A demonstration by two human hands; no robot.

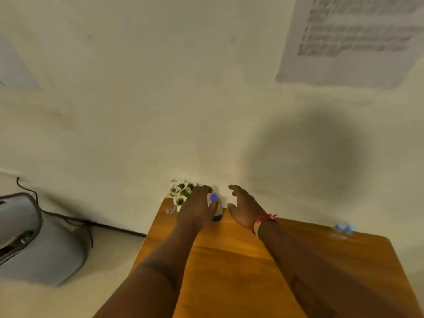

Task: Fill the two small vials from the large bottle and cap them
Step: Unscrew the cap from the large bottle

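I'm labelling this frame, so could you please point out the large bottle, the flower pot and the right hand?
large bottle [217, 208]: head view, white body.
flower pot [181, 191]: head view, blooms.
right hand [243, 206]: head view, back of hand.

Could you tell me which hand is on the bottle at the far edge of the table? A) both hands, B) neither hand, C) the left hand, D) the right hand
C: the left hand has its fingers and thumb curled round the bottle, while the right hand is spread open beside it, apart from it.
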